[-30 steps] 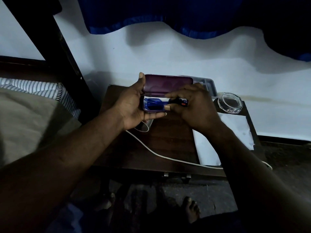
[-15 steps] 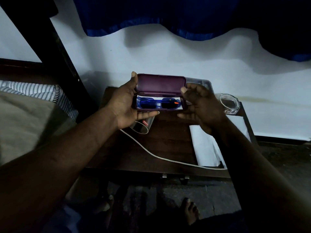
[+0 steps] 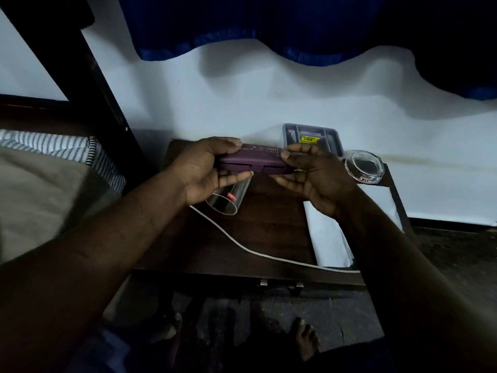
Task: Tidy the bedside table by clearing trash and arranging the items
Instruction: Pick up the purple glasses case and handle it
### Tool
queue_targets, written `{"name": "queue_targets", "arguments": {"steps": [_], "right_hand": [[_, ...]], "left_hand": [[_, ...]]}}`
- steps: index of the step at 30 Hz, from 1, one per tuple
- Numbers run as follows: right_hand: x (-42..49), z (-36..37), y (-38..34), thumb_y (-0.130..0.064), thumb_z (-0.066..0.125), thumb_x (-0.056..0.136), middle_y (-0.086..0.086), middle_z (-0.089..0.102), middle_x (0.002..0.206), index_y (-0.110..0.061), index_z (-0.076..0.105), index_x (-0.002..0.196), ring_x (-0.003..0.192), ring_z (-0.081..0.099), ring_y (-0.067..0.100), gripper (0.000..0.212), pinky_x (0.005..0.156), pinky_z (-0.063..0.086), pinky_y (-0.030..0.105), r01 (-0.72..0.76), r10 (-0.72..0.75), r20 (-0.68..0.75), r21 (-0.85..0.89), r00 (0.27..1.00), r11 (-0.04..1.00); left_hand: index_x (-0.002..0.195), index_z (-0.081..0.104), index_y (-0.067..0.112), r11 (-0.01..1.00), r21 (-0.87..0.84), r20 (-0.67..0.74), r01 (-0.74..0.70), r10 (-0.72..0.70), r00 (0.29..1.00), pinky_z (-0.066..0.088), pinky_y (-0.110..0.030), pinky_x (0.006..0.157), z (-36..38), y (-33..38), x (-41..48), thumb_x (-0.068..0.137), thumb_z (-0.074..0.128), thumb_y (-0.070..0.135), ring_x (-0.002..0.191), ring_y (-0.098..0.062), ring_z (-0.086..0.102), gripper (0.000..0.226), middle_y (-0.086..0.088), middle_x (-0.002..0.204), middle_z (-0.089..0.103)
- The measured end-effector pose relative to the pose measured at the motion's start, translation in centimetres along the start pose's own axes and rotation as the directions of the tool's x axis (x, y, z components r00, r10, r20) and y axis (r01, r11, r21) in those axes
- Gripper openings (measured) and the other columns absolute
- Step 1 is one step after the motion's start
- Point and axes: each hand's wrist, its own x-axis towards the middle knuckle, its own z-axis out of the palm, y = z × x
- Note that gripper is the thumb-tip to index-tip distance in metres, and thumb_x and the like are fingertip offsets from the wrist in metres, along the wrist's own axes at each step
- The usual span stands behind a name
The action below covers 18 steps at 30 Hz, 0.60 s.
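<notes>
Both ends of case (image 3: 252,160) between fingers (image 3: 234,176).

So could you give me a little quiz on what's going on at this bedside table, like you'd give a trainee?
1. True or false: the left hand and the right hand hold the purple case between them with its lid shut.
2. How does the clear tumbler sit on the table? A) upright, B) lying on its side, C) upside down.
3. Fill the gap: the yellow sticker sits in the grey ____ at the back by the wall.

Key: 1 true; 2 B; 3 tray.
</notes>
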Motion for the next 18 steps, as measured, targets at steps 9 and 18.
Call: {"name": "queue_targets", "arguments": {"steps": [9,18], "right_hand": [[-0.18,0.61,-0.34,-0.017,0.064,0.1,0.011,0.075,0.094,-0.014,0.063,0.112,0.07,0.074,0.019,0.013,0.061,0.059,0.022,0.024,-0.023,-0.027,0.068,0.999,0.997],[0.02,0.64,0.25,-0.033,0.063,0.1,0.014,0.078,0.09,-0.018,0.07,0.107,0.066,0.071,0.014,0.018,0.058,0.054,0.022,-0.009,0.003,-0.051,-0.116,0.999,0.993]], "left_hand": [[0.103,0.073,0.013,0.986,0.166,0.016,0.022,-0.025,1.0,0.061,-0.024,0.06,0.35,-0.28,-0.38,0.088,0.078,0.035,0.078,-0.023,0.079,0.027,-0.013,0.087,0.079],[0.094,0.074,0.015,0.988,0.154,-0.061,0.008,0.002,0.998,0.048,-0.016,0.043,0.44,-0.12,-0.39,0.086,0.08,0.033,0.058,-0.017,0.069,0.02,-0.009,0.073,0.074]]}}
